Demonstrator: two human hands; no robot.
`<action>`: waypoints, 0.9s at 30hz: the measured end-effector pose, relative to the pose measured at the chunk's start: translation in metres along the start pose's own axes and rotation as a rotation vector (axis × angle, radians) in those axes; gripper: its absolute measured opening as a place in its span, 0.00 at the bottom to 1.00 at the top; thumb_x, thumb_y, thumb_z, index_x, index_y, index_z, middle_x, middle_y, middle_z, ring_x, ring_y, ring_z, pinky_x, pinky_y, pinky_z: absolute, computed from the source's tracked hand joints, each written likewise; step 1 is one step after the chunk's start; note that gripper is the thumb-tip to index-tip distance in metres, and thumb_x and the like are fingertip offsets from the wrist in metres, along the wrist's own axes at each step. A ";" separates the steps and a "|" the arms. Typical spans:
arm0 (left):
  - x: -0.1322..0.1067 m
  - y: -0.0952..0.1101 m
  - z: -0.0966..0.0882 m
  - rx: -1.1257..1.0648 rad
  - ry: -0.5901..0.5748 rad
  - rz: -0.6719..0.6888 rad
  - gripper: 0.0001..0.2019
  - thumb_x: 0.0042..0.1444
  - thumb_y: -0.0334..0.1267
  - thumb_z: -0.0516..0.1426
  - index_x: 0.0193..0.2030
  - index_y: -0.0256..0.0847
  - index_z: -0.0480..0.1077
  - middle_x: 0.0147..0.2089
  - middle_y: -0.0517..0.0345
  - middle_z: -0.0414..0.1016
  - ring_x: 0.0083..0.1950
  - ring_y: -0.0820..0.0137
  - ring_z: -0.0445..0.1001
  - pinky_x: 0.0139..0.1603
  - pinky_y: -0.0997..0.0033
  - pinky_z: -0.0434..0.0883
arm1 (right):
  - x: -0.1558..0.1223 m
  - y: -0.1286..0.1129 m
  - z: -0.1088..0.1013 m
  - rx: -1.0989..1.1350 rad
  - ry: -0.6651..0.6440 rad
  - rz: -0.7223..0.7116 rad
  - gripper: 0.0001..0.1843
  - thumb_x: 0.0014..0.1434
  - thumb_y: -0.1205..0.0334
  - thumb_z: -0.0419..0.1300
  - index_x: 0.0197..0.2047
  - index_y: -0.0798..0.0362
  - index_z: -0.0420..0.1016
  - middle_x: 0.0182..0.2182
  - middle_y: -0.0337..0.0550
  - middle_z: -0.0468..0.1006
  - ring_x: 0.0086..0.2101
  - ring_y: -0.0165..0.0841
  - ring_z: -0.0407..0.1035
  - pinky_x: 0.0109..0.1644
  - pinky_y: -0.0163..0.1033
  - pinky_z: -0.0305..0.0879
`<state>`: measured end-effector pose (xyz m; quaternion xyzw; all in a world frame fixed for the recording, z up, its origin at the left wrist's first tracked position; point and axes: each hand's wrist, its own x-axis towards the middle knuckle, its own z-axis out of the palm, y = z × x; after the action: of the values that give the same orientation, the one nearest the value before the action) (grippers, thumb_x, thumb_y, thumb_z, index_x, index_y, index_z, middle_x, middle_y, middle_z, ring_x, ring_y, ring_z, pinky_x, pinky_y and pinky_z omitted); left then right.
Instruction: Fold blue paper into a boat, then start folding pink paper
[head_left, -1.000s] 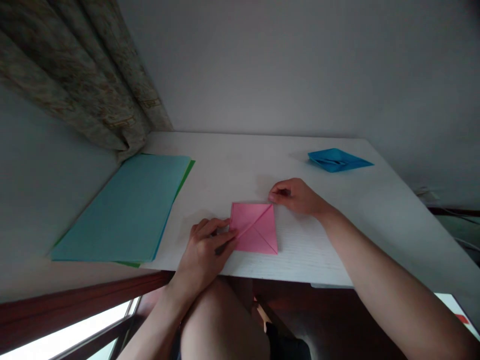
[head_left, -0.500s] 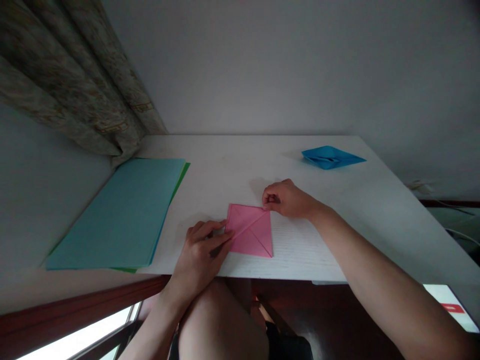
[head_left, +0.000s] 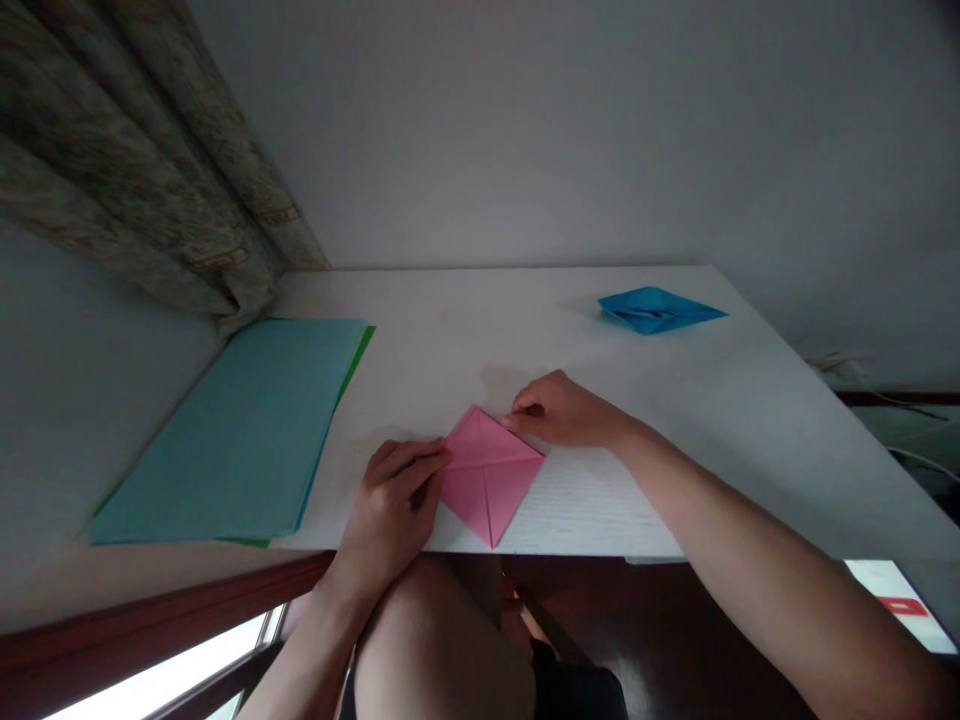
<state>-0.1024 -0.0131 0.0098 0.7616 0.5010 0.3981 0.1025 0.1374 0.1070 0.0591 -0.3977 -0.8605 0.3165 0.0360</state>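
A folded square of pink paper (head_left: 491, 475) lies on the white table near its front edge, turned like a diamond with one corner toward me. Crease lines cross in its middle. My left hand (head_left: 397, 490) pinches the paper's left corner between thumb and fingers. At the upper right edge of the paper is my right hand (head_left: 559, 408), its fingers curled and closed with the tips at that edge. What the right fingertips grip there is small, but it appears to be the paper's edge.
A stack of light blue and green paper sheets (head_left: 232, 430) lies on the left of the table (head_left: 427, 310). A folded blue paper shape (head_left: 652, 312) sits at the back right. A patterned curtain (head_left: 150, 150) hangs at the left, by the wall.
The pink paper has turned clockwise, from square-on to a diamond. My right hand has shifted a little left, and my left hand now pinches the left corner.
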 end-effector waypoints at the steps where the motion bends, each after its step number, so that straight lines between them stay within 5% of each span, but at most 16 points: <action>1: 0.001 -0.001 0.000 0.007 0.001 0.003 0.10 0.60 0.25 0.57 0.43 0.39 0.78 0.45 0.51 0.80 0.46 0.66 0.75 0.47 0.62 0.76 | 0.000 -0.003 0.001 0.006 -0.006 0.005 0.20 0.60 0.55 0.58 0.20 0.55 0.73 0.17 0.35 0.67 0.22 0.26 0.59 0.32 0.37 0.48; 6: 0.005 -0.005 0.002 0.112 -0.023 0.024 0.12 0.60 0.23 0.56 0.44 0.40 0.77 0.45 0.51 0.80 0.47 0.63 0.73 0.50 0.57 0.75 | 0.002 -0.014 0.010 0.043 -0.030 0.027 0.17 0.55 0.57 0.63 0.20 0.55 0.69 0.17 0.30 0.65 0.23 0.25 0.60 0.33 0.36 0.47; 9: 0.009 0.001 0.003 0.254 -0.099 0.046 0.20 0.60 0.21 0.52 0.52 0.43 0.76 0.53 0.48 0.77 0.56 0.57 0.70 0.55 0.48 0.73 | 0.004 -0.017 0.014 0.005 0.007 0.001 0.19 0.55 0.59 0.62 0.17 0.54 0.63 0.15 0.28 0.58 0.21 0.23 0.55 0.32 0.35 0.46; 13: 0.017 0.017 0.002 0.260 -0.354 0.160 0.33 0.60 0.19 0.47 0.70 0.48 0.59 0.69 0.44 0.60 0.71 0.53 0.57 0.66 0.42 0.64 | 0.005 -0.020 0.016 -0.048 0.019 -0.010 0.15 0.53 0.63 0.61 0.18 0.54 0.66 0.15 0.30 0.60 0.21 0.24 0.55 0.31 0.36 0.46; 16: 0.020 0.022 -0.001 0.270 -0.467 0.198 0.38 0.60 0.19 0.45 0.74 0.54 0.49 0.75 0.46 0.48 0.75 0.51 0.47 0.69 0.39 0.58 | 0.007 -0.021 0.013 -0.110 -0.001 0.002 0.09 0.51 0.65 0.61 0.21 0.53 0.72 0.18 0.33 0.68 0.23 0.27 0.60 0.30 0.36 0.47; 22: 0.024 0.020 -0.004 0.316 -0.629 0.297 0.34 0.65 0.25 0.50 0.73 0.59 0.50 0.79 0.56 0.31 0.77 0.50 0.36 0.72 0.37 0.50 | 0.016 -0.018 0.010 -0.246 0.052 0.050 0.11 0.55 0.55 0.59 0.26 0.50 0.79 0.25 0.39 0.78 0.27 0.31 0.66 0.29 0.37 0.46; 27: 0.026 0.019 -0.001 0.322 -0.627 0.295 0.33 0.64 0.24 0.49 0.71 0.59 0.54 0.78 0.58 0.25 0.77 0.49 0.32 0.72 0.37 0.49 | 0.020 -0.016 0.010 -0.295 0.062 0.060 0.10 0.53 0.57 0.58 0.28 0.49 0.80 0.27 0.40 0.80 0.29 0.33 0.68 0.29 0.37 0.46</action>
<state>-0.0854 -0.0001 0.0342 0.9168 0.3863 0.0721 0.0712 0.1103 0.1080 0.0572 -0.4336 -0.8839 0.1751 -0.0059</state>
